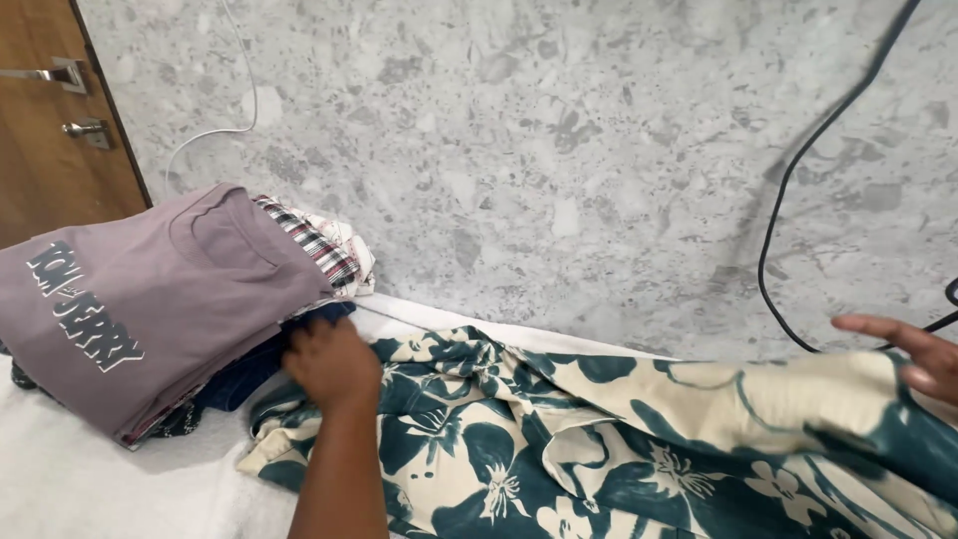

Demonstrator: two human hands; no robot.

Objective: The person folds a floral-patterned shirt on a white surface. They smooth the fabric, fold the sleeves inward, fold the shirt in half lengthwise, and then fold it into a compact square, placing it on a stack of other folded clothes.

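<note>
Where the view begins, nearest the camera, a white towel-like cover [80, 489] spreads over the work surface, and on it lies a cream shirt with a teal flower print [559, 449], rumpled and spread from centre to the right edge. The left hand [331, 361] rests knuckles-up on the shirt's left end, fingers curled down into the cloth beside a dark blue garment [249, 374]; whether it grips the fabric I cannot tell. At the right edge the right hand [913, 354] is open, fingers stretched out, touching the raised part of the shirt. Farther left sits a stack of folded clothes topped by a mauve T-shirt [150, 289]. Behind rises a grey speckled stone wall [519, 150] with a black cable [798, 170], and a wooden door [45, 130] stands far left.
</note>
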